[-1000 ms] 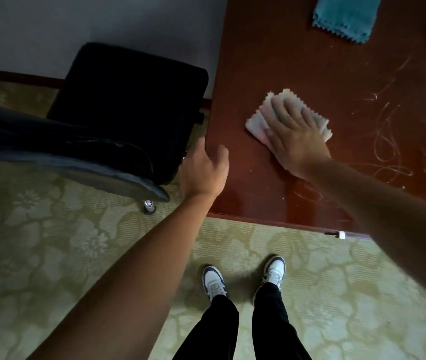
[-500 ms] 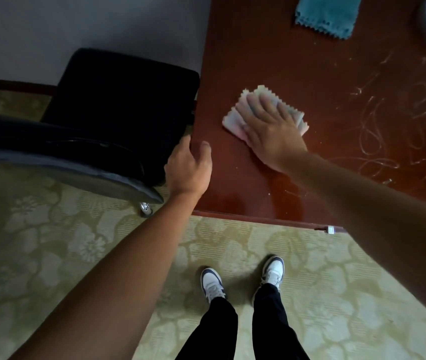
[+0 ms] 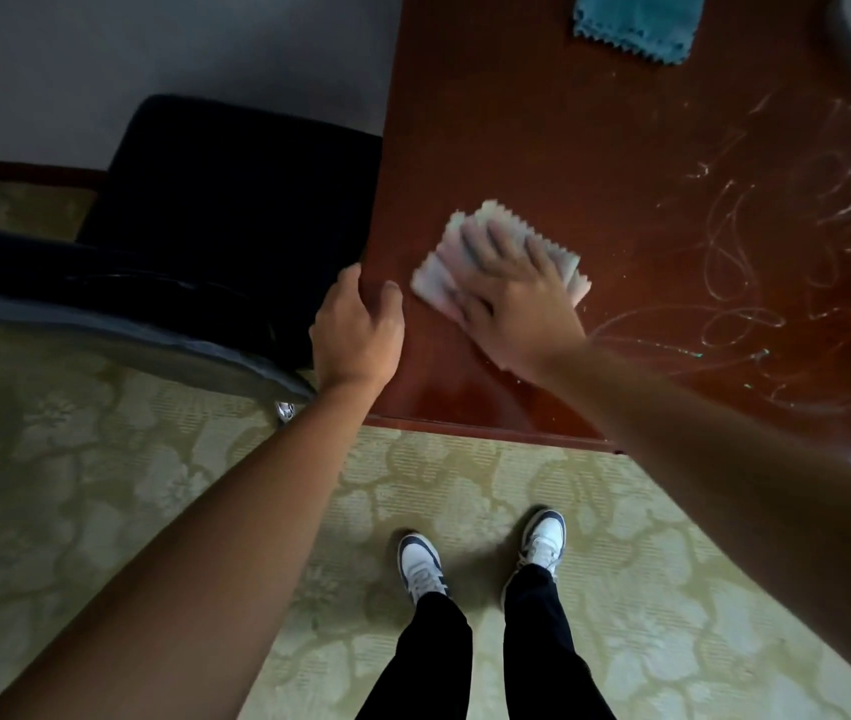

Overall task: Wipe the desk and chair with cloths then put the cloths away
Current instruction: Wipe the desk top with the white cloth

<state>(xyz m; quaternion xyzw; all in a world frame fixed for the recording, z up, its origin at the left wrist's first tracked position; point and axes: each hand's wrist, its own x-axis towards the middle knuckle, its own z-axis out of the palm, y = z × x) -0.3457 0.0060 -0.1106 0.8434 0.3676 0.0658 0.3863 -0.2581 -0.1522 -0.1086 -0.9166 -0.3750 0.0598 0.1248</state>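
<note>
- Nearest me, at 6 o'clock, I see two white-and-navy shoes (image 3: 486, 558) and black trousers (image 3: 486, 652) on a pale green flowered carpet (image 3: 101, 511), which lies bare at 7 and at 5 o'clock.
- My left hand (image 3: 358, 332) sits at the desk's (image 3: 595, 163) left edge, near its front corner: fingers curled over the side, thumb lying on top, gripping the edge.
- Just beside it, toward 1 o'clock, my right hand (image 3: 511, 293) presses flat, fingers straight and spread, on the pale cloth (image 3: 444, 275). Hand and cloth are motion-blurred. The cloth lies near the left edge, with its zigzag hem showing past the fingertips.
- At 9 to 10 o'clock, the dark chair (image 3: 205, 236) stands close against the desk's left side, one castor (image 3: 286, 410) showing beneath.
- The red-brown desktop is glossy, with pale looping smears (image 3: 756, 252) at 2 o'clock.
- Farther off, at 1 o'clock, a teal cloth (image 3: 636, 23) lies on the desk, well apart from the pale one.
- A grey wall (image 3: 153, 54) and dark skirting (image 3: 23, 171) stand at 11 o'clock.
</note>
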